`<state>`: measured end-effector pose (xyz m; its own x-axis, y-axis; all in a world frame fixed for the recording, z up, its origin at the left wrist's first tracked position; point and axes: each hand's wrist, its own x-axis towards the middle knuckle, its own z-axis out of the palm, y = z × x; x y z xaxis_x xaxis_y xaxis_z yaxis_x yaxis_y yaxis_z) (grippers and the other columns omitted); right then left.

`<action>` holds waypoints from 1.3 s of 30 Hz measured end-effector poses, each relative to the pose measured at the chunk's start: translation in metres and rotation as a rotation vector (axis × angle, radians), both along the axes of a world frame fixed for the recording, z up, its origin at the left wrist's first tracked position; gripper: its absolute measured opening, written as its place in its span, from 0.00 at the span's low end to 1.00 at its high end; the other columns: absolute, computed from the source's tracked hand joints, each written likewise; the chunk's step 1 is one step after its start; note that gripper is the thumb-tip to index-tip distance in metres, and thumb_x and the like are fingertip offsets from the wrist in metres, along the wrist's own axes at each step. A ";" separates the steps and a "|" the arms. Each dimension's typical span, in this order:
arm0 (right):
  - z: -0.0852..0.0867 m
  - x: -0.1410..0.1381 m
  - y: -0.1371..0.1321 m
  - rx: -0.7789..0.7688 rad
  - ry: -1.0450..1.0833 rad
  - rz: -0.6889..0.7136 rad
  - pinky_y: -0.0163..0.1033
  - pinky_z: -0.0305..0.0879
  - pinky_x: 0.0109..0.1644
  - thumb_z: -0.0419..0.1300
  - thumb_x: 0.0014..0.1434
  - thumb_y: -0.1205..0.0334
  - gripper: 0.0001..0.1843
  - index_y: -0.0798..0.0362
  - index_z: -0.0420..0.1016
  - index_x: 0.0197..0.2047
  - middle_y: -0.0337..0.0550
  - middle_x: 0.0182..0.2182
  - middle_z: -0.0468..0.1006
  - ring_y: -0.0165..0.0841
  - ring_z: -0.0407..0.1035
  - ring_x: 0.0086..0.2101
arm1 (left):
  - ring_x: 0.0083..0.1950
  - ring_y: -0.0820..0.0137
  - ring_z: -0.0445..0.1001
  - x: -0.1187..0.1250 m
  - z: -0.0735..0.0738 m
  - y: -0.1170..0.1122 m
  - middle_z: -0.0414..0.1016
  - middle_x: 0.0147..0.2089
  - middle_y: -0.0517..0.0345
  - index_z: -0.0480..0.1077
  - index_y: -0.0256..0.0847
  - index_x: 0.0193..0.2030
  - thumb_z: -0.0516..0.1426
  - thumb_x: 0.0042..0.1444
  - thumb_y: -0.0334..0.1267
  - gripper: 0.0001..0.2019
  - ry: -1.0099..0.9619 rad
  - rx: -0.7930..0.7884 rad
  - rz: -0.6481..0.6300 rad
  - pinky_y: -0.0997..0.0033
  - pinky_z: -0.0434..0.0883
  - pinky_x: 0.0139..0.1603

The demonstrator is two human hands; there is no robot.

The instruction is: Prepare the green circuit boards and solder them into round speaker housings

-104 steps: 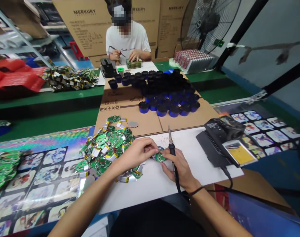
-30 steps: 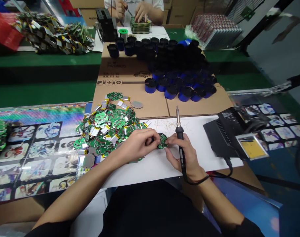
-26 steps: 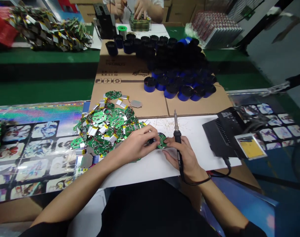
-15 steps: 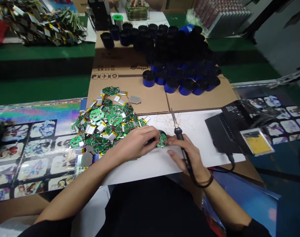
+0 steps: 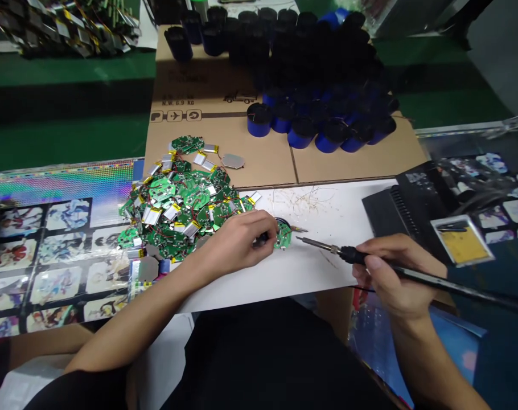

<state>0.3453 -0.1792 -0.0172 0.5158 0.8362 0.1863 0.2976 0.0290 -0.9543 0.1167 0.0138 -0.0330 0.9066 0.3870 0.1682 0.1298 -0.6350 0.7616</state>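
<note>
My left hand (image 5: 251,234) is closed at the edge of a small green circuit board (image 5: 283,236), with a black rounded part partly hidden by the fingers. A thin wire end (image 5: 299,229) sticks out to the right of the board. In my right hand (image 5: 406,279) is a soldering iron (image 5: 348,254), gripped like a pen and pointing left. Its tip is a short way to the right of the board, apart from it in the picture. Left of my left hand lies a heap of green circuit boards (image 5: 194,191) with small silver battery packs.
Several blue-and-black cylinders (image 5: 301,134) stand on the cardboard (image 5: 212,128) beyond. Wire scraps (image 5: 304,200) litter the white sheet (image 5: 235,287). A tray with a yellow pad (image 5: 463,244) sits at the right beside a black box (image 5: 381,213). Something red (image 5: 360,297) shows under my right hand.
My right hand has swung right and lowered the soldering iron from upright to nearly level, its tip now toward the board. The left hand stays at the board. The view has tilted down slightly.
</note>
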 end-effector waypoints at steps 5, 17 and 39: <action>-0.001 0.000 0.005 -0.061 -0.097 0.169 0.35 0.75 0.19 0.71 0.61 0.61 0.06 0.49 0.82 0.42 0.40 0.24 0.84 0.35 0.78 0.18 | 0.46 0.67 0.78 0.001 0.001 -0.001 0.80 0.45 0.52 0.73 0.40 0.39 0.55 0.63 0.27 0.07 -0.004 -0.015 0.015 0.67 0.74 0.49; -0.011 -0.002 0.013 -0.117 -0.158 0.190 0.35 0.76 0.21 0.71 0.60 0.59 0.05 0.50 0.82 0.39 0.41 0.26 0.85 0.34 0.78 0.20 | 0.47 0.66 0.79 -0.001 -0.003 -0.002 0.81 0.46 0.52 0.73 0.40 0.40 0.56 0.64 0.28 0.06 -0.013 -0.020 0.020 0.65 0.75 0.51; -0.005 -0.004 0.017 -0.109 -0.127 0.223 0.31 0.72 0.19 0.70 0.62 0.65 0.03 0.50 0.81 0.40 0.36 0.22 0.83 0.32 0.77 0.17 | 0.46 0.66 0.79 0.000 0.000 -0.002 0.81 0.45 0.52 0.73 0.39 0.38 0.57 0.62 0.26 0.06 -0.025 0.005 0.028 0.67 0.74 0.49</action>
